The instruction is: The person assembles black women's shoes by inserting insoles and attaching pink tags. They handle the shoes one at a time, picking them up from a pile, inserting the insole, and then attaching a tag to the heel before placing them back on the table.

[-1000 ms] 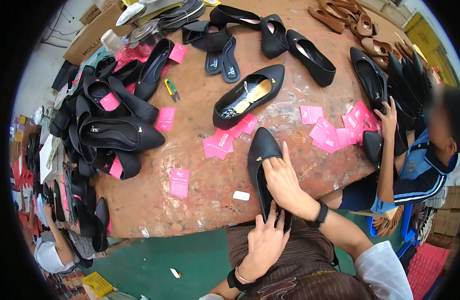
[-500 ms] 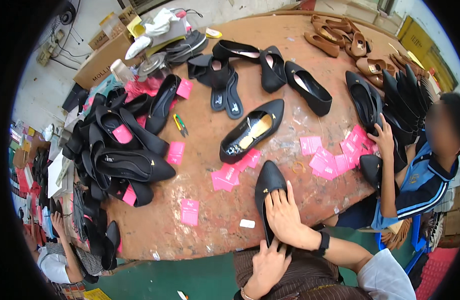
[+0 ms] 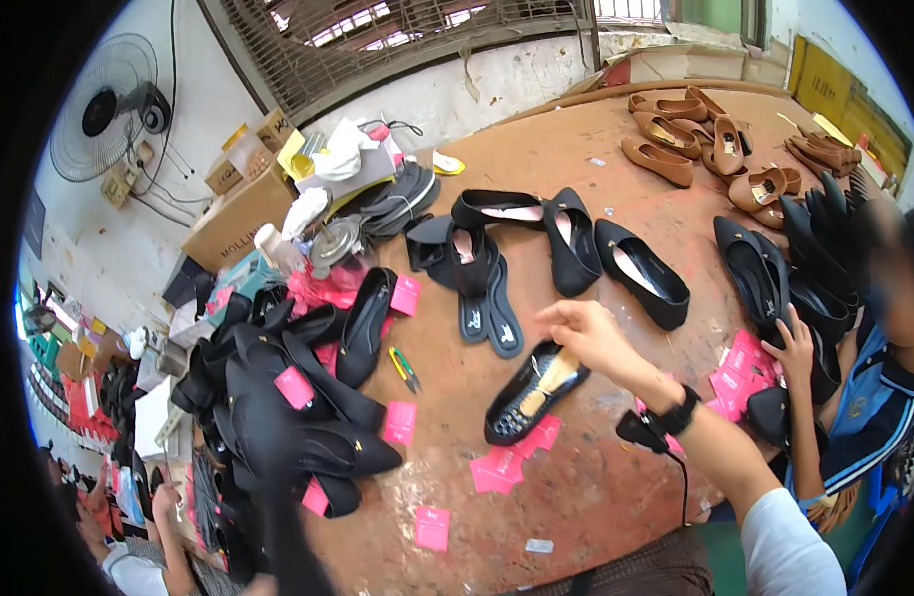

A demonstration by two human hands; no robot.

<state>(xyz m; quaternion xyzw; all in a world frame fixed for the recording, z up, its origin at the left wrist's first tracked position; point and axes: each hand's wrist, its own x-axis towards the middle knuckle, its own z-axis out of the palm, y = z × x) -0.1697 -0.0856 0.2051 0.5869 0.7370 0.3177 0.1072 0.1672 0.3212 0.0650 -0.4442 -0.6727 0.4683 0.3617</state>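
My right hand (image 3: 588, 336) is over the toe end of a black pointed flat shoe (image 3: 509, 421), fingers apart; I cannot tell whether it touches the shoe. This shoe shows a pale yellow patch (image 3: 550, 383) inside and lies beside pink cards (image 3: 499, 471). At the lower left a motion-blurred black shoe (image 3: 278, 487) hangs in front of the shoe pile, toe up. Only a smeared bit of my left hand (image 3: 262, 586) shows at its lower end, holding it. The heap of black shoes (image 3: 353, 449) has pink cards tucked in.
Green-handled snips (image 3: 404, 368) lie near the heap. Black insoles (image 3: 504, 323) and several black shoes (image 3: 643, 273) sit farther back. Brown shoes (image 3: 659, 162) are at the back right. A co-worker's hand (image 3: 793, 348) touches black shoes at the right.
The view has tilted up. My right hand has left the black shoe near me and reached forward to the one with the yellow patch. My left hand has swung left with the first shoe.
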